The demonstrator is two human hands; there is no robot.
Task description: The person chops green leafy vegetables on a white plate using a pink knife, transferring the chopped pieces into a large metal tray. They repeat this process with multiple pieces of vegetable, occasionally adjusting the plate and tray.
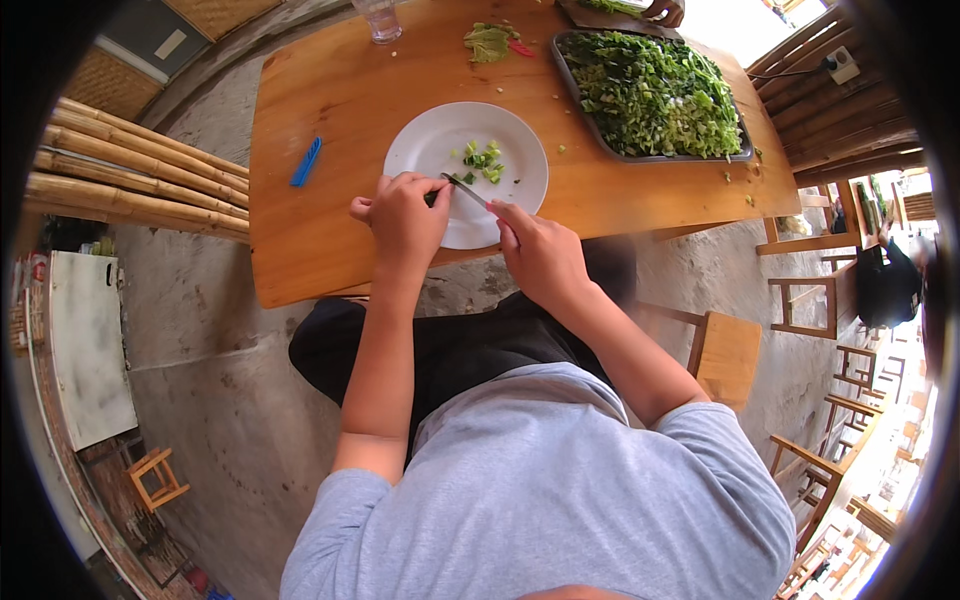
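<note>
A white plate (pixel 420 135) lies near the front edge of the wooden table. On it is a small heap of chopped green vegetable (pixel 484 161). My left hand (pixel 409 214) is over the plate's left side, its fingers closed on a dark green piece of vegetable (pixel 430 198) that they mostly hide. In my right hand (pixel 536 247) is a small knife (pixel 469 193) with a pinkish-red handle. The blade points to the left across the plate, its tip beside my left fingertips.
A grey tray (pixel 590 135) heaped with chopped greens (pixel 652 97) stands at the back right, with another person's hand (pixel 665 11) beyond it. A blue plastic object (pixel 306 162), a leaf (pixel 487 43) and a clear glass (pixel 385 26) are also on the table (pixel 322 225).
</note>
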